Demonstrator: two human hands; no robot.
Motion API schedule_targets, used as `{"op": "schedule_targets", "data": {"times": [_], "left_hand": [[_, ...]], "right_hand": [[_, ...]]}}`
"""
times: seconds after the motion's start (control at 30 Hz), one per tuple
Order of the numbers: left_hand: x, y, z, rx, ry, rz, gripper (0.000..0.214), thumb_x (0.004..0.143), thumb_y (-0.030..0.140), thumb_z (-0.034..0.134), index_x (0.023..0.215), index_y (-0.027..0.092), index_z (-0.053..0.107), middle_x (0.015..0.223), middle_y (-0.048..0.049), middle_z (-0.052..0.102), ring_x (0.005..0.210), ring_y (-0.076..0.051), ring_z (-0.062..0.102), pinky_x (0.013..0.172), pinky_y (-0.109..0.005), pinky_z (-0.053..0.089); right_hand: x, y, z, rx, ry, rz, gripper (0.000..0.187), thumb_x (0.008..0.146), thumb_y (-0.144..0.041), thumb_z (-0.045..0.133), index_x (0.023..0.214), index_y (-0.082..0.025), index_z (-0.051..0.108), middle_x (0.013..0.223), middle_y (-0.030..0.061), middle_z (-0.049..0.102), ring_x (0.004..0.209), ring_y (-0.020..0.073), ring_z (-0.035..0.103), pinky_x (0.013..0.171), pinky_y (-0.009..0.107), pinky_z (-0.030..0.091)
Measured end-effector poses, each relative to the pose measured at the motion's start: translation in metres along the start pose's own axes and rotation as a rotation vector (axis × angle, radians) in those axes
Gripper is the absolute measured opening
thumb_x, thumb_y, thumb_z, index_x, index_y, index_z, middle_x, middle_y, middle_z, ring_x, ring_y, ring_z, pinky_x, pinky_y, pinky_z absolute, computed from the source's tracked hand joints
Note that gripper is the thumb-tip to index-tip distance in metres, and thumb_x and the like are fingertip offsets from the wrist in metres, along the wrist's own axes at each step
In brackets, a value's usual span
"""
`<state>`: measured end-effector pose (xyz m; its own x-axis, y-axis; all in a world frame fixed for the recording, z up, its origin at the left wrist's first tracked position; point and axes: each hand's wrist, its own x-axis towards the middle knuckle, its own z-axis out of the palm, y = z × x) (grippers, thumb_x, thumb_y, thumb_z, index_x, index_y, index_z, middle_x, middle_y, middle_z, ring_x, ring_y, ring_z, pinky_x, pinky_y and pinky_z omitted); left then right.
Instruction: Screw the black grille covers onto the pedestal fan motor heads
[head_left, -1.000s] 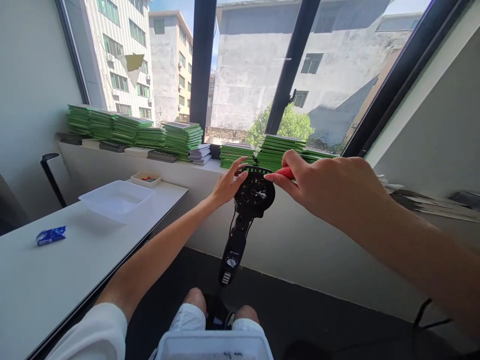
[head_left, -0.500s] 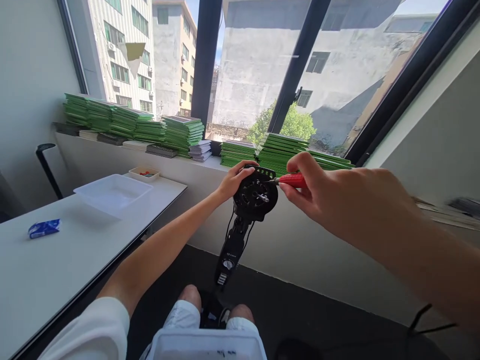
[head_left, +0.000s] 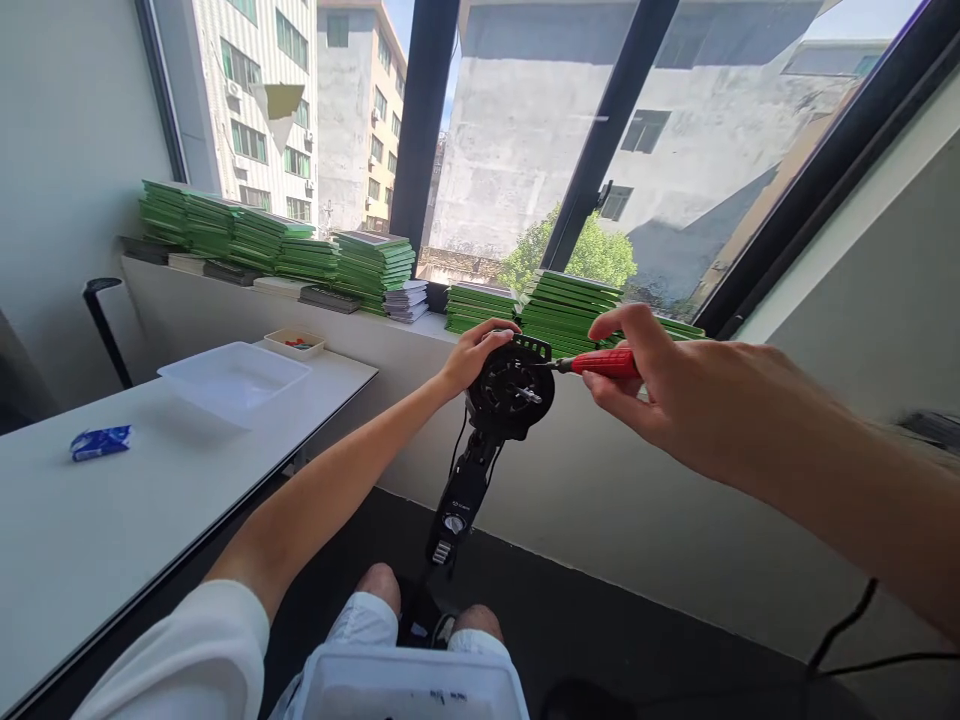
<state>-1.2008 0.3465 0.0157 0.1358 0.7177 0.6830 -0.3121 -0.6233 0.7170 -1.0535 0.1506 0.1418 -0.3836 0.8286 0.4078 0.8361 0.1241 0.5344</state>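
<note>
Black plastic appliance [head_left: 469, 485] with a slender body, set between a pair of bare knees [head_left: 379, 587] and a low pale wall [head_left: 637, 500]; its foot is too dark to make out. At the left extends a long white table [head_left: 187, 500], bearing a translucent rectangular plastic tub [head_left: 217, 400]. Stacks of thin, green-edged books [head_left: 375, 270] rest on top of the wall, and a shallow white plastic tray [head_left: 420, 655] lies nearer the viewer than the knees. Topping the appliance is a round, slotted black head [head_left: 499, 418], well apart from the table. The left hand [head_left: 475, 358] is closed over the head's upper left rim, thumb in front. The right hand [head_left: 667, 380] is closed about the rear of a red-handled screwdriver [head_left: 606, 363] with a slim dark shaft, thumb below the handle and forefinger arched above it. The shaft points leftward, nearly level, across the upper right of the head, above a small silver metal fitting [head_left: 529, 395]. The step in hand appears to be tool work on the head; whether the tip is seated in anything is too small to tell. The next move would call for a steady left grip and a squarely placed tip before any turning force.
</note>
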Motion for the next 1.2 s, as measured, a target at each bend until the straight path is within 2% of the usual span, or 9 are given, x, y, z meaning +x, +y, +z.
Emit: {"op": "schedule_targets", "data": {"times": [0.13, 0.3, 0.43, 0.6, 0.77, 0.93, 1.0, 1.1, 1.2], "left_hand": [[-0.001, 0.001, 0.000, 0.022, 0.009, -0.007, 0.025, 0.087, 0.042, 0.063, 0.093, 0.019, 0.070, 0.095, -0.0017, 0.068, 0.091, -0.017, 0.060, 0.085, -0.026, 0.046], [-0.002, 0.002, 0.002, 0.009, 0.023, -0.014, 0.020, 0.088, 0.036, 0.062, 0.093, 0.019, 0.071, 0.093, -0.0004, 0.069, 0.089, -0.016, 0.060, 0.083, -0.025, 0.047], [-0.002, 0.002, 0.000, -0.012, 0.026, -0.018, 0.019, 0.088, 0.034, 0.062, 0.092, 0.018, 0.072, 0.091, -0.0003, 0.069, 0.088, -0.015, 0.061, 0.082, -0.024, 0.047], [-0.002, 0.001, -0.003, -0.029, 0.024, -0.010, 0.021, 0.087, 0.037, 0.063, 0.094, 0.019, 0.072, 0.093, -0.0010, 0.069, 0.089, -0.016, 0.062, 0.083, -0.024, 0.047], [-0.002, 0.000, -0.002, 0.006, 0.025, 0.003, 0.024, 0.088, 0.039, 0.064, 0.094, 0.018, 0.072, 0.096, -0.0022, 0.070, 0.092, -0.017, 0.062, 0.086, -0.025, 0.047], [-0.001, -0.004, 0.001, -0.003, 0.006, 0.052, 0.026, 0.087, 0.041, 0.063, 0.095, 0.018, 0.072, 0.097, -0.0031, 0.070, 0.093, -0.017, 0.061, 0.085, -0.026, 0.046], [-0.001, -0.006, 0.001, -0.010, 0.010, 0.056, 0.027, 0.086, 0.043, 0.064, 0.095, 0.018, 0.072, 0.096, -0.0028, 0.070, 0.092, -0.017, 0.061, 0.085, -0.026, 0.046], [-0.002, -0.007, 0.000, -0.046, 0.015, 0.045, 0.028, 0.085, 0.043, 0.066, 0.094, 0.018, 0.073, 0.095, -0.0023, 0.070, 0.091, -0.017, 0.060, 0.083, -0.026, 0.045], [-0.002, -0.007, -0.002, -0.061, 0.014, 0.042, 0.027, 0.085, 0.042, 0.067, 0.095, 0.018, 0.073, 0.094, -0.0020, 0.069, 0.090, -0.017, 0.061, 0.083, -0.026, 0.045]], "right_hand": [[-0.002, 0.001, 0.005, -0.152, 0.074, 0.051, 0.065, 0.106, -0.056, 0.020, 0.105, -0.012, 0.068, 0.053, 0.0086, 0.057, 0.053, 0.0235, 0.059, 0.052, 0.030, 0.027], [-0.005, -0.006, 0.006, -0.077, 0.053, -0.047, 0.053, 0.103, -0.051, 0.032, 0.125, -0.012, 0.060, 0.053, 0.0049, 0.058, 0.045, 0.0212, 0.053, 0.048, 0.029, 0.026], [-0.005, -0.005, 0.006, -0.165, 0.093, 0.018, 0.061, 0.105, -0.051, 0.018, 0.101, -0.014, 0.066, 0.052, 0.0099, 0.057, 0.050, 0.0261, 0.058, 0.051, 0.031, 0.027], [-0.005, 0.003, 0.008, 0.061, 0.058, -0.087, 0.043, 0.102, -0.045, 0.036, 0.127, -0.016, 0.053, 0.060, 0.0039, 0.064, 0.047, 0.0194, 0.055, 0.051, 0.027, 0.030], [-0.009, -0.006, 0.000, -0.251, 0.081, 0.075, 0.057, 0.107, -0.048, 0.021, 0.096, -0.013, 0.065, 0.050, 0.0080, 0.053, 0.052, 0.0240, 0.057, 0.052, 0.030, 0.026], [-0.008, -0.003, 0.015, 0.108, 0.181, -0.080, 0.037, 0.105, -0.039, 0.034, 0.124, -0.014, 0.054, 0.062, 0.0020, 0.063, 0.047, 0.0152, 0.051, 0.052, 0.026, 0.031], [-0.007, 0.000, 0.020, 0.018, 0.234, -0.123, 0.052, 0.108, -0.050, 0.021, 0.113, -0.015, 0.059, 0.054, 0.0001, 0.055, 0.042, 0.0139, 0.044, 0.049, 0.025, 0.025], [-0.005, 0.006, 0.023, -0.272, 0.323, -0.006, 0.087, 0.099, -0.071, -0.006, 0.077, -0.019, 0.060, 0.040, -0.0005, 0.034, 0.037, 0.0145, 0.030, 0.046, 0.025, 0.014], [-0.002, 0.012, 0.025, -0.167, 0.305, 0.023, 0.098, 0.092, -0.078, -0.015, 0.089, -0.018, 0.063, 0.042, -0.0005, 0.038, 0.037, 0.0148, 0.032, 0.044, 0.025, 0.018]]}}
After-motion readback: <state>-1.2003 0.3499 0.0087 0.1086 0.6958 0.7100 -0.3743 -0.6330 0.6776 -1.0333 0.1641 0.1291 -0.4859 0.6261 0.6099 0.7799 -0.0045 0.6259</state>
